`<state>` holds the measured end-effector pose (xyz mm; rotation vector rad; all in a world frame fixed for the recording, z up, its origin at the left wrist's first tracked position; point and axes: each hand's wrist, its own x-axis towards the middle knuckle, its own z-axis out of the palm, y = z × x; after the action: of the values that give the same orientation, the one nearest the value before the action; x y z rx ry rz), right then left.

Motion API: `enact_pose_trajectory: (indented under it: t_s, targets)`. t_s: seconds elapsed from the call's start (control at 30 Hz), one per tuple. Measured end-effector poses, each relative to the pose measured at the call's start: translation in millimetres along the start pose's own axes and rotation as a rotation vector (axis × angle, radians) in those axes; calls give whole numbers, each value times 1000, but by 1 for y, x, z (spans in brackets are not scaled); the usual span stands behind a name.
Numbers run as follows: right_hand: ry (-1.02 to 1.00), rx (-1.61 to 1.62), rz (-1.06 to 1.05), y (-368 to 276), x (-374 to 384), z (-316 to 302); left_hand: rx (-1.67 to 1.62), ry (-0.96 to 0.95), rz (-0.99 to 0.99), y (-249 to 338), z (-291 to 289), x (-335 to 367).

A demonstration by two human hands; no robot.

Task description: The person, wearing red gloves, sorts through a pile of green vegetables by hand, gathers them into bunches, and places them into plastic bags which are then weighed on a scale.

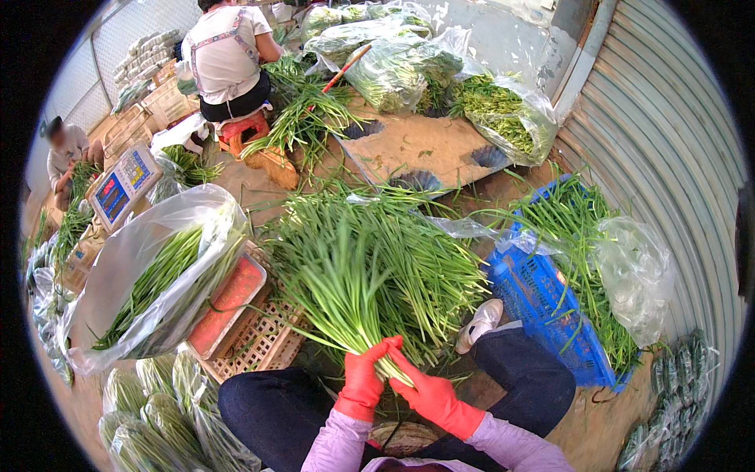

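Both hands wear red rubber gloves and meet low in the middle, in front of my knees. My left hand [362,383] is closed round the pale stem ends of a bunch of garlic chives [344,303]. From the other side my right hand [435,400] grips the same stem ends. The bunch fans out away from me, its leaf tips slightly blurred. Just beyond it lies a large heap of loose garlic chives [429,263], which the bunch partly overlaps.
On my left, an open clear bag of chives [98,315] rests against a red-topped tray [228,307] over a tan crate [263,346]. Wrapped bundles [161,409] lie nearer. A blue crate [535,303] stands right. Behind are a scale display [124,187] and two people.
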<state>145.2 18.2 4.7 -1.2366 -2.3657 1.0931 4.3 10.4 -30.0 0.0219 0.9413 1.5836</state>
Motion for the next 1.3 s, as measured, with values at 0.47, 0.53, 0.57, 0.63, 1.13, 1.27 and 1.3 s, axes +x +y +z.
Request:
enact_pose_trajectory:
  t_s: [0.47,0.53,0.57,0.63,1.13,1.27,1.3]
  targets:
    - [540,-588,153,91,70,22,-68,120,238,24,1,3]
    - [596,-704,132,121,95,27,-117,148,175,25,6,3]
    - [620,-743,126,136,107,26,-153,153,149,28,10,2]
    - [126,-745,506,154,122,4,-190,166,126,30,10,3]
    - [379,718,491,100,68,-51,-29,-11,100,21,7,1]
    - [437,669,360,83,63,-39,-252,-181,45,37,8,-11]
    - [445,646,323,79,59,-37,-312,-255,10,40,7,-13]
